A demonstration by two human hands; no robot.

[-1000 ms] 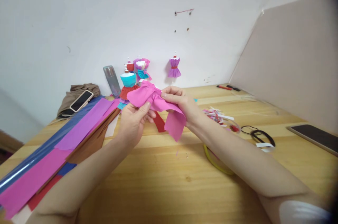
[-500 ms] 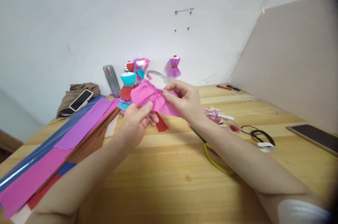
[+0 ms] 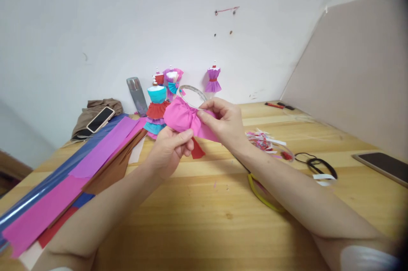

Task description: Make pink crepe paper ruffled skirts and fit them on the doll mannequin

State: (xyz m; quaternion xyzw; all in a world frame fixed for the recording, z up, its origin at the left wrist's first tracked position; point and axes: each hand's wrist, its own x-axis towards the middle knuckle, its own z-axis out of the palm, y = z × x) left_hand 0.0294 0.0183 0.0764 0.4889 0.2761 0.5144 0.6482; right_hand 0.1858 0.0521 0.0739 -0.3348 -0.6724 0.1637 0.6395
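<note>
A bright pink strip of crepe paper (image 3: pixel 181 117), gathered into folds along its top edge, hangs between my hands above the table. My left hand (image 3: pixel 174 145) pinches its lower edge between thumb and fingers. Closed at the gathered edge, my right hand (image 3: pixel 221 120) grips the paper and the end of a ring of whitish tape (image 3: pixel 193 92) that loops up behind it. A red piece of paper (image 3: pixel 198 148) shows just below the pink strip. Part of the strip is hidden behind my right hand.
Small dress forms in paper dresses (image 3: pixel 157 101) stand at the back, near a grey bottle (image 3: pixel 137 95). Crepe paper strips (image 3: pixel 44 207) and a phone (image 3: pixel 100 119) lie left. Rightward are paper scraps (image 3: pixel 261 141), yellow-handled scissors (image 3: pixel 263 196), a black band (image 3: pixel 323 166) and a dark tablet-like device (image 3: pixel 382 165).
My left thumb and fingers have shifted slightly down along the pink paper, whose left part now puffs out rounder. The right hand keeps its grip; the whole view has shifted a little.
</note>
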